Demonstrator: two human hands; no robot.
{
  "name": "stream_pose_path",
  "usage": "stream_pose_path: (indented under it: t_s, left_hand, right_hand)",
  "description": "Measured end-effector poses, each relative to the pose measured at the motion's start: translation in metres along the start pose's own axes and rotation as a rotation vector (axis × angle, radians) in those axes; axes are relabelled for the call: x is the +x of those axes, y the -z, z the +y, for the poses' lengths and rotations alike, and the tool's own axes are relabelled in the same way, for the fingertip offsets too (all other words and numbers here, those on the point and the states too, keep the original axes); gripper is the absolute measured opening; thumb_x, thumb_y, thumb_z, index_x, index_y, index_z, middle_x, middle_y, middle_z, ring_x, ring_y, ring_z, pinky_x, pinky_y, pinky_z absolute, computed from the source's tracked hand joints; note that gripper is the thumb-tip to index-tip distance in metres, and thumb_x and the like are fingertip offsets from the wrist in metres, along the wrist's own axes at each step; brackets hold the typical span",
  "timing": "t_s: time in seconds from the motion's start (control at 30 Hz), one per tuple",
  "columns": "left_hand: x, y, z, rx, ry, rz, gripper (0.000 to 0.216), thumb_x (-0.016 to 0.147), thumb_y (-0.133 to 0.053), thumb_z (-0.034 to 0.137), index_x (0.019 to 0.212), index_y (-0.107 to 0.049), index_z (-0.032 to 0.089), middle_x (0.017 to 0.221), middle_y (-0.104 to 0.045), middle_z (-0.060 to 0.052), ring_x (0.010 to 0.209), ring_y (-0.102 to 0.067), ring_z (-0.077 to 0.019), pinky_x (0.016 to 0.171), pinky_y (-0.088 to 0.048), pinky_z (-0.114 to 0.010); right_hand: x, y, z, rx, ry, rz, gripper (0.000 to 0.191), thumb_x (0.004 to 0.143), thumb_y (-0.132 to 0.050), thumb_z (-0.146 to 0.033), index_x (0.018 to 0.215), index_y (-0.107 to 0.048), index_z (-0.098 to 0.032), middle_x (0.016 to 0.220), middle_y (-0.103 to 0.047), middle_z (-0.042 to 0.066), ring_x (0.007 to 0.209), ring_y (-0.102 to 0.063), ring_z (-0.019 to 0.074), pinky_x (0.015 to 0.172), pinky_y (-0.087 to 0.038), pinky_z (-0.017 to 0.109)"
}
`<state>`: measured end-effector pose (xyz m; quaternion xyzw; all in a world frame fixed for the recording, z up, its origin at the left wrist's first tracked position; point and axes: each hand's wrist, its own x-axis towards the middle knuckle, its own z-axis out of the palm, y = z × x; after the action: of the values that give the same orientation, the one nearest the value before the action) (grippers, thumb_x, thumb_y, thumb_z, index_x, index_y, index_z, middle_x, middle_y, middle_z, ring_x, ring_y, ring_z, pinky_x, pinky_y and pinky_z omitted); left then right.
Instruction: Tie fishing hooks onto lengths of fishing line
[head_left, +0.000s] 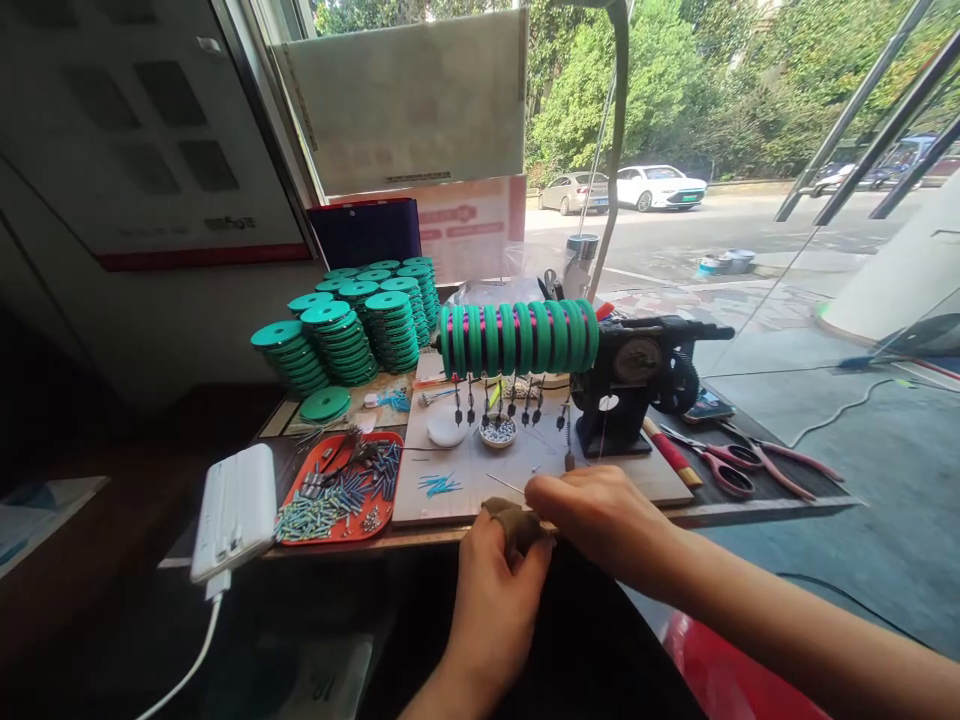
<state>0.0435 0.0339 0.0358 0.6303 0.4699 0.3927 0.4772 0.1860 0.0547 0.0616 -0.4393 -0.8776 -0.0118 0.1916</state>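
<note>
My right hand (600,510) is closed, and a thin metal needle-like rod (505,483) sticks out to the left from its fingers. Just below and left of it, my left hand (499,575) is closed with thumb and fingers together. An olive-brown cover (517,525) wraps some of its fingers, and whatever lies at their tips is too small to make out. Both hands nearly meet at the front edge of the pale board (480,500). Beyond them, a row of green spools (517,338) sits on the shaft of a black hand-cranked winder (634,365), with small dark clips hanging below.
On the left stand stacks of green spools (330,335), a red tray (394,500) of small tube pieces and a white power bank (234,510). A bowl of beads (497,432) and blue sticks (439,485) lie on the board. Scissors (724,465) and pliers (787,465) lie right.
</note>
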Motion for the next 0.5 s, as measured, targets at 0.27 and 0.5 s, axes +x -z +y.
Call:
stream_pose_path:
  t_s: [0.27,0.5]
  left_hand:
    - [-0.002,0.000,-0.013,0.591,-0.742,0.193,0.031,0.075,-0.049,0.002,0.097,-0.064,0.017,0.097,-0.063,-0.012,0.086,-0.054,-0.0233,0.076,-0.043,-0.033]
    - [-0.001,0.009,0.003,0.274,-0.435,-0.075,0.018,0.077,-0.050,0.010,0.076,-0.066,0.018,0.079,-0.065,-0.008,0.075,-0.052,-0.0200,0.069,-0.041,-0.030]
  right_hand:
    - [0.029,0.024,-0.002,0.158,-0.285,-0.200,0.011,0.072,-0.057,-0.014,0.066,-0.066,-0.018,0.052,-0.057,-0.001,0.049,-0.047,0.0099,0.049,-0.029,0.019]
    - [0.020,0.024,-0.002,0.186,-0.251,-0.147,0.008,0.073,-0.058,-0.017,0.071,-0.066,-0.018,0.056,-0.061,0.000,0.053,-0.053,0.0125,0.051,-0.035,0.022]
